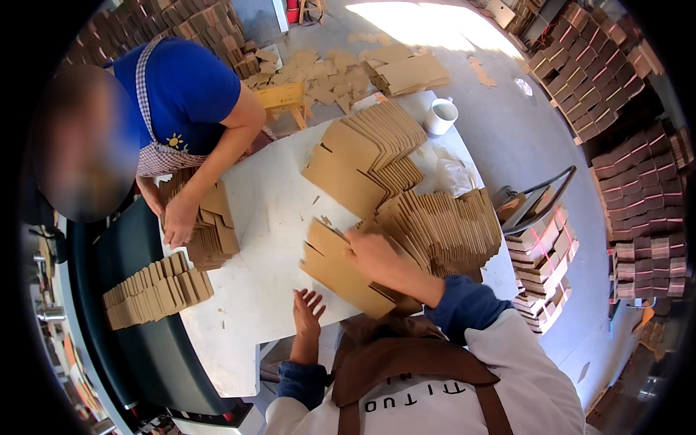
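Note:
My right hand (373,255) reaches over a flat, slotted cardboard sheet (330,268) near the table's front edge. Its fingers are curled closed at the sheet's upper edge. My left hand (308,313) is raised, palm up and fingers apart, just past the sheet's lower left corner, with nothing in it. Beside my right forearm stands a fanned row of folded cardboard pieces (442,228). Farther back lies another fanned stack of notched cardboard pieces (370,152). Part of the near sheet's right end is hidden under my forearm.
Across the white table (268,196), a co-worker in a blue shirt (181,80) handles a cardboard stack (214,225). More pieces (156,293) lie on a dark conveyor belt (163,355). A white mug (441,116) stands near the far corner. A trolley handle (544,199) rises at right.

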The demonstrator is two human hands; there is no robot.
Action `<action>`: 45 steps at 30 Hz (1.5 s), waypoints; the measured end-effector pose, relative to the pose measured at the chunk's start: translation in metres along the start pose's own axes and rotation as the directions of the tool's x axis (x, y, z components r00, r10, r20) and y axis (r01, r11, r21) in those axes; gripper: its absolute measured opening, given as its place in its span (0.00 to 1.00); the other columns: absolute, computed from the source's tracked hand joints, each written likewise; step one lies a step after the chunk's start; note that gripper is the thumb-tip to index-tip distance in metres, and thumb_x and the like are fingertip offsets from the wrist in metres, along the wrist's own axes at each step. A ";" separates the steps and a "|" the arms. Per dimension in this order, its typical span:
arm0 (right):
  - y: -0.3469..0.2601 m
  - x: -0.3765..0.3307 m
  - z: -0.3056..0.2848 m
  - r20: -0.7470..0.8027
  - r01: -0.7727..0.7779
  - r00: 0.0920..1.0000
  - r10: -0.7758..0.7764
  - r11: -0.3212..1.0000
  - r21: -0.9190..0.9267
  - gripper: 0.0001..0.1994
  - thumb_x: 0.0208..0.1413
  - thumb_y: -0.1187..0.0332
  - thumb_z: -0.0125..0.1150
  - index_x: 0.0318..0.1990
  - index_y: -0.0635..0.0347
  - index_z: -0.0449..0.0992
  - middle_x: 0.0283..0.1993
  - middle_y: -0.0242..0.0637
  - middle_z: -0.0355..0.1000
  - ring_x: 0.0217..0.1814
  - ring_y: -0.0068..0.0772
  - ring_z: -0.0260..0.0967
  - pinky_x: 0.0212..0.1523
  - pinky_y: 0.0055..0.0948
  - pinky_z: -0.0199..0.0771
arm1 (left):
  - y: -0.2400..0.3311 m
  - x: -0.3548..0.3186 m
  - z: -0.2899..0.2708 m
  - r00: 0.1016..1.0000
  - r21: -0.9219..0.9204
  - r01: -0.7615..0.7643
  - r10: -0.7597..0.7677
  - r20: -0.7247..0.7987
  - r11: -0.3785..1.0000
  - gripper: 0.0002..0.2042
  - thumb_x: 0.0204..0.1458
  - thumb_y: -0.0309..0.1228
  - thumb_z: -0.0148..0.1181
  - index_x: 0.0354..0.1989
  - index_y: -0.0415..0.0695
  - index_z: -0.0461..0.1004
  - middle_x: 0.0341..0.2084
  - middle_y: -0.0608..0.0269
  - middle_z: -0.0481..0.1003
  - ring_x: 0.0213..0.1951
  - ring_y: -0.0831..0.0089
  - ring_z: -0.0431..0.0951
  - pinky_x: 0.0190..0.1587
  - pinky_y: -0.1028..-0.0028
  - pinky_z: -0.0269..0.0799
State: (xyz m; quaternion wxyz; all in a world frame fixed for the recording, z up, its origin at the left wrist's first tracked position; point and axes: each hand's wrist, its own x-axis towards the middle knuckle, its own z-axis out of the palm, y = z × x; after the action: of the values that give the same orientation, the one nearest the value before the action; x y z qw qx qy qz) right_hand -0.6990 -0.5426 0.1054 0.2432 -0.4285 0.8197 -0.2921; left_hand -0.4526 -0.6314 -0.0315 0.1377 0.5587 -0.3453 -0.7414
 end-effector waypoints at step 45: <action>0.082 0.188 -0.113 0.091 -0.036 0.996 0.012 0.960 0.278 0.35 0.53 0.45 0.62 0.59 0.65 0.68 0.46 0.50 0.75 0.44 0.41 0.75 0.46 0.33 0.73 | 0.222 0.125 0.269 0.728 -0.012 -0.594 0.543 0.419 0.805 0.52 0.44 0.27 0.68 0.68 0.30 0.30 0.52 0.53 0.68 0.49 0.69 0.73 0.52 0.74 0.70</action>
State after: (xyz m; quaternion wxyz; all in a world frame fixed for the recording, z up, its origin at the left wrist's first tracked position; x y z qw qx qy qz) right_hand -0.9154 -0.6324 0.1015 0.3407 -0.3924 0.7638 -0.3828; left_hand -0.7838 -0.7691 0.0620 0.2496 0.2685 -0.5654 -0.7389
